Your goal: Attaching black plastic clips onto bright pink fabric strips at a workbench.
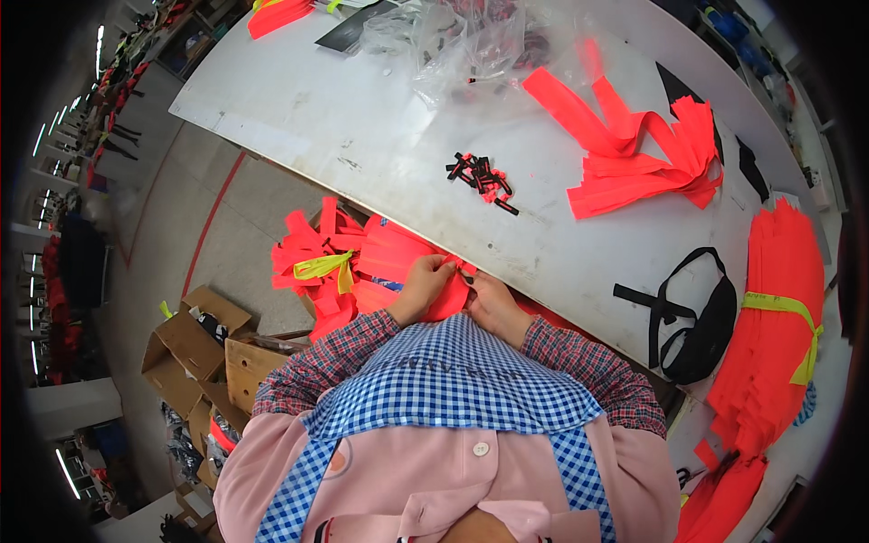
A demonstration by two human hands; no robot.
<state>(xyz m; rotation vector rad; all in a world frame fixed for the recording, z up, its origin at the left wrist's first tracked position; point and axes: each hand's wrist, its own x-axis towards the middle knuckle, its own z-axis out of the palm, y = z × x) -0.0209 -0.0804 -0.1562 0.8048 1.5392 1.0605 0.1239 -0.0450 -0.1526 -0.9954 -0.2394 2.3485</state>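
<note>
Both hands meet at table edge (543, 262) — left hand (424, 282) and right hand (493, 303) pinching same orange strip (453, 294), held close against body. Small black clips (482, 176) lie on grey table beyond — loose orange strips (634, 154) farther right.

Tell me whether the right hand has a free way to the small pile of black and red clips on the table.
Probably yes: the right hand pinches an orange strip at the table edge, and only bare tabletop lies between it and the clips.
</note>
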